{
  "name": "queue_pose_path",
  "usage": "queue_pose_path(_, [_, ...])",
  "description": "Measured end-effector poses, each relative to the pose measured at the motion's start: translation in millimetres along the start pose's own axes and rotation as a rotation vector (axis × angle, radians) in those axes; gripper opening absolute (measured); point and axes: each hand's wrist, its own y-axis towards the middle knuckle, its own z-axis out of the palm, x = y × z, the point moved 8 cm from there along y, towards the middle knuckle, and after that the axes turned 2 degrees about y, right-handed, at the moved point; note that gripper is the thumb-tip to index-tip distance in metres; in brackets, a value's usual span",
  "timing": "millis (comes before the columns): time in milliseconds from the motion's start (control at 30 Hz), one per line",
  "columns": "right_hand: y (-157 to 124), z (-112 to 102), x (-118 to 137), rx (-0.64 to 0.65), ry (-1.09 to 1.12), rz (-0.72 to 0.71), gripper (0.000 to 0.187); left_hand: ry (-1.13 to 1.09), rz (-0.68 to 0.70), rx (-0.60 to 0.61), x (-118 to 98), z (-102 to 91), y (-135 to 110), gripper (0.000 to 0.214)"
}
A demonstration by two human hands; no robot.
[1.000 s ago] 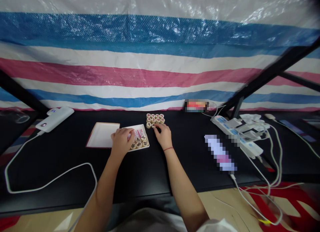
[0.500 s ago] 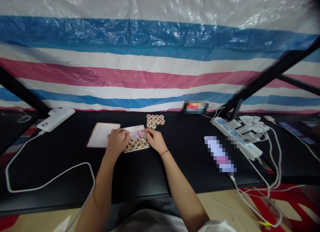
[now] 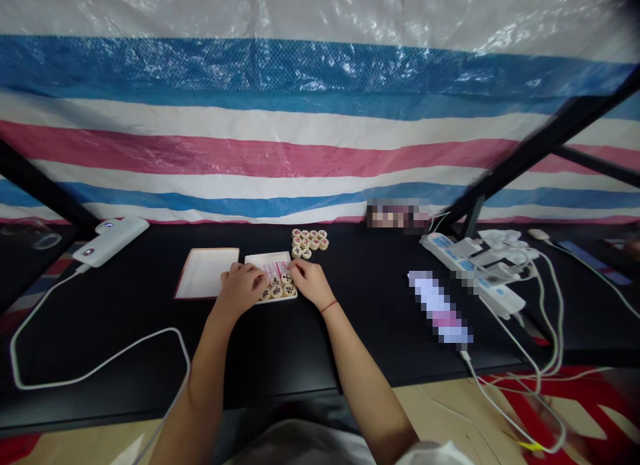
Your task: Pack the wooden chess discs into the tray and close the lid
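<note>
A shallow white box holds rows of round Chinese chess pieces with black characters. Pink-and-white printed material lies in its far part. My left hand is over the box's left side, fingers bent and drawn together at the pieces; it hides several of them and whatever is between its fingertips. At the right edge, my right hand has its fingers closed against the box wall. Just beyond the box, a separate group of pieces stands in rows, mostly with red characters, two nearest with black.
The open box lid lies left of the box. A white power bank with a long cable is at far left. At right are a phone with blurred screen, a crowded power strip and cables. A striped sheet hangs behind the table.
My left hand has shifted right over the box and now covers more of the left-hand pieces. My right hand stays at the box's right edge.
</note>
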Motion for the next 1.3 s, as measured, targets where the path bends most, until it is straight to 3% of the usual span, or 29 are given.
queue_pose_path(200, [0.1, 2.1, 3.5, -0.002, -0.017, -0.024, 0.024, 0.078, 0.032, -0.130, -16.8, -0.7, -3.7, 0.028])
queue_pose_path(333, [0.2, 3.4, 2.2, -0.012, -0.018, -0.020, 0.023, 0.102, 0.070, -0.151, -26.4, 4.1, -6.2, 0.031])
queue_pose_path(600, [-1.0, 2.6, 4.0, -0.022, -0.023, -0.033, 0.024, -0.058, 0.108, -0.198, -27.0, -2.0, -4.8, 0.015])
queue_pose_path(800, [-13.2, -8.3, 47.9, -0.154, -0.029, -0.426, 0.022, -0.292, -0.001, -0.449, -21.3, -24.3, -8.6, 0.013])
queue_pose_path(900, [-17.1, -7.9, 55.0, -0.172, -0.028, -0.488, 0.023, -0.463, 0.047, -0.481, -20.4, -27.2, -8.5, 0.017])
queue_pose_path(1133, [-18.8, -13.5, 57.1, -0.245, -0.018, -0.495, 0.020, -0.465, 0.106, -0.507, -17.9, -27.3, -8.0, 0.025])
queue_pose_path(1200, [-15.9, -26.8, 44.3, -0.375, -0.027, -0.410, 0.017, -0.387, 0.058, -0.530, -13.6, -29.7, -8.9, 0.029])
queue_pose_path(1300, [-10.7, -47.8, 7.4, -0.565, -0.094, -0.165, 0.016, -0.209, -0.080, -0.494, -3.8, -30.2, -8.9, 0.029])
